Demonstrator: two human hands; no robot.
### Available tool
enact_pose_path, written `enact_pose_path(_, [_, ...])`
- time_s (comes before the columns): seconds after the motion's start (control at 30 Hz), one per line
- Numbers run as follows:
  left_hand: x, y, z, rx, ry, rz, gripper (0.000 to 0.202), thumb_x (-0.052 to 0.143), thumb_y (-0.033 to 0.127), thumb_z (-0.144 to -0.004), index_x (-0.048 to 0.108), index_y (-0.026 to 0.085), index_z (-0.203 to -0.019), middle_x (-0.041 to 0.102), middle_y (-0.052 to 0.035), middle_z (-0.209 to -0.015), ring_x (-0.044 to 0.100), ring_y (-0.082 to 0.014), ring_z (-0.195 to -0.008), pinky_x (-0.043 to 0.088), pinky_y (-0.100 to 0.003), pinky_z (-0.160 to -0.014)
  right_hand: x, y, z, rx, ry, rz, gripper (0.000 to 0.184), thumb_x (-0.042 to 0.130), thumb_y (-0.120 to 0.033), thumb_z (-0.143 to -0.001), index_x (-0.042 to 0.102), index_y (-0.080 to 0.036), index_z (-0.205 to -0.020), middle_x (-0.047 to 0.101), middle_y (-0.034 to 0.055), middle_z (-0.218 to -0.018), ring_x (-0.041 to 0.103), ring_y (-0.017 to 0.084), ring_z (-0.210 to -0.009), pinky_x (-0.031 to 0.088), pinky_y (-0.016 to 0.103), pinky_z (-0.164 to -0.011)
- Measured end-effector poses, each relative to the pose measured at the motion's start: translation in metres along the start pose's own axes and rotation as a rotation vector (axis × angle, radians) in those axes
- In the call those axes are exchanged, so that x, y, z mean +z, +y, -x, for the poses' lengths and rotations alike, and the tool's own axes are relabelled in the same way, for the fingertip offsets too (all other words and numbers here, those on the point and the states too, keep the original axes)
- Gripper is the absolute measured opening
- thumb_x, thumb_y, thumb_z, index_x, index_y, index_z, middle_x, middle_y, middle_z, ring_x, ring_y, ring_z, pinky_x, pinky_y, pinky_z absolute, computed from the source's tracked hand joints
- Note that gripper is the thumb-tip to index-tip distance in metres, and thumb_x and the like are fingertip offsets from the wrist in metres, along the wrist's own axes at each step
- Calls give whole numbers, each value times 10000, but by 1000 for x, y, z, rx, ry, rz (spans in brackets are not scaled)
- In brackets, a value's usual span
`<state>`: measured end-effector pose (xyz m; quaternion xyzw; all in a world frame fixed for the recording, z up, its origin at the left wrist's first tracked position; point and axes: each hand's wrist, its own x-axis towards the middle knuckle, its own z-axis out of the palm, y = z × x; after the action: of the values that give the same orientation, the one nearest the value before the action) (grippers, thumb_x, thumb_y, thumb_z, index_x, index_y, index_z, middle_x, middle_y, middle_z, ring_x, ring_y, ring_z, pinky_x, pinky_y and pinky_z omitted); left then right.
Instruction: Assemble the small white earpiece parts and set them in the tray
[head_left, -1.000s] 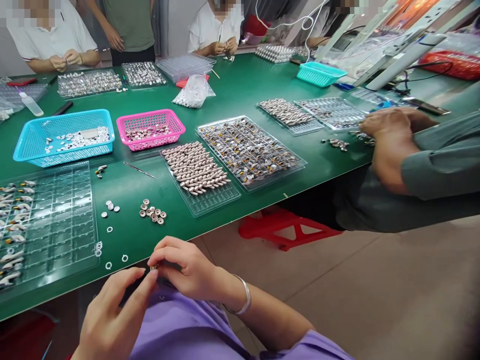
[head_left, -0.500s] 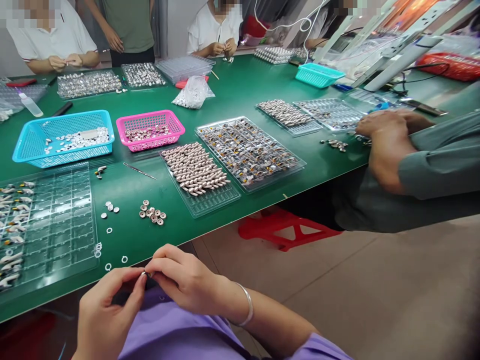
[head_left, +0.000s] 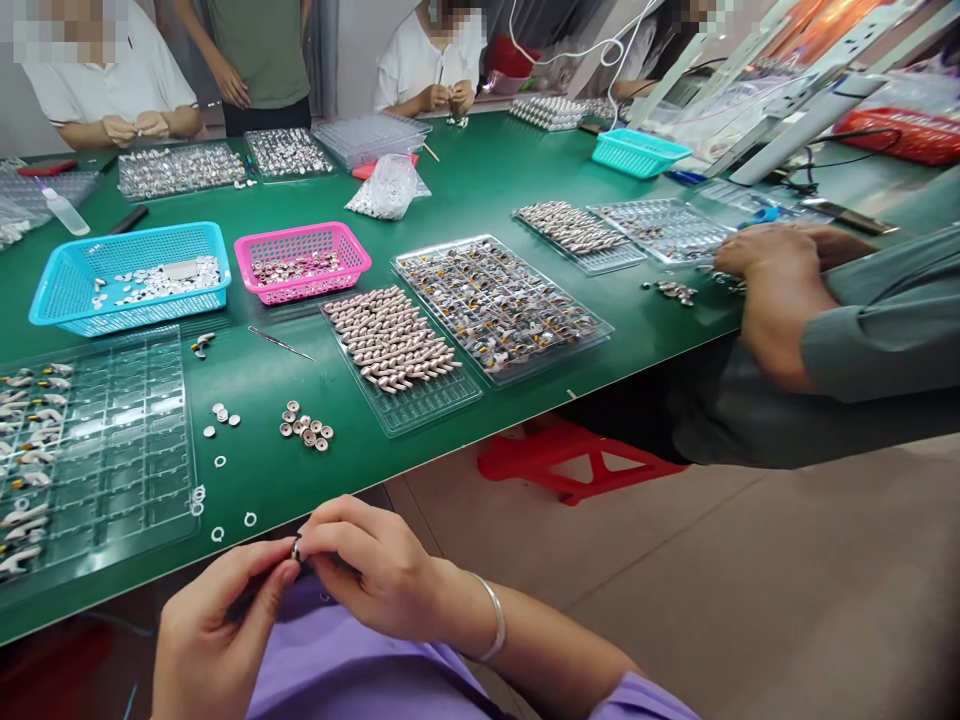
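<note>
Just off the table's front edge, my left hand (head_left: 217,620) and my right hand (head_left: 375,565) meet fingertip to fingertip. Between them they pinch a small earbud part (head_left: 297,548), dark and silvery, mostly hidden by the fingers. Beyond my hands on the green table lie several round beige caps (head_left: 307,428), several white discs (head_left: 220,413) and thin white rings (head_left: 250,519). To the left, a clear tray (head_left: 127,440) carries earbud pieces (head_left: 37,430) with stems in its left columns.
Tweezers (head_left: 281,343) lie behind the caps, near a blue basket (head_left: 56,300) and a pink basket (head_left: 247,275). Trays of beige earbud shells (head_left: 390,335) and wired parts (head_left: 499,300) stand right of them. A co-worker's arm (head_left: 780,300) rests at right, above a red stool (head_left: 525,460).
My fingertips have shifted slightly, and a little more of the small part shows between them. My right hand sits slightly lower. The things on the table look unchanged.
</note>
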<state>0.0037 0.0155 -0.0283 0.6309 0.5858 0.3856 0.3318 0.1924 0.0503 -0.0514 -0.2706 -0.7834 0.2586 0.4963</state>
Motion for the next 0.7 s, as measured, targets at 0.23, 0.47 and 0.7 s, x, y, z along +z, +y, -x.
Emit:
enact_pose_path(0.23, [5, 4, -2, -251, -44, 294, 175, 802, 365, -708, 807, 280, -861, 797, -34, -796, 738, -199, -663, 606, -213, -610, 2, 2, 2, 134, 47, -212, 114, 593, -158, -923, 661, -170, -1014, 661, 79, -919, 665, 134, -826, 581, 222, -764])
enact_pose_path(0.47, [5, 3, -3, -293, -76, 354, 176, 803, 351, -708, 808, 255, -855, 803, -37, -830, 748, -191, -681, 610, -196, -625, 11, 7, 6, 201, 135, -305, 36, 675, -186, -880, 677, -174, -913, 728, 44, -798, 694, 128, -732, 583, 212, -711])
enact_pose_path(0.7, [6, 7, -4, -128, -4, 282, 127, 792, 300, -718, 808, 263, -838, 795, -26, -819, 739, -167, -675, 599, -165, -623, 13, 2, 6, 177, 224, -294, 123, 682, -138, -867, 708, -198, -971, 680, 49, -868, 678, 124, -768, 590, 212, -707])
